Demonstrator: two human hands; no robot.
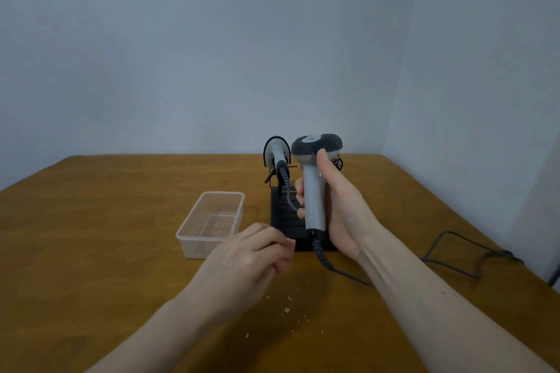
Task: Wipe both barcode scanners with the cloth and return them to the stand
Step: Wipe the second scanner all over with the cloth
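Observation:
My right hand (339, 206) grips the handle of a grey barcode scanner (315, 179), held upright with its dark head on top, just above the black stand (285, 215). Its coiled cable (324, 257) trails down to the table. A second grey scanner (277, 154) hangs in the stand's wire holder at the back left. My left hand (254, 254) hovers low over the table, in front and to the left of the stand, fingers curled loosely together with nothing visible in them. No cloth is in view.
A clear plastic container (210, 222) sits on the wooden table (91, 236) left of the stand. A dark cable (460, 251) loops across the table at the right, near the wall. Small crumbs (286, 310) lie on the table in front of me.

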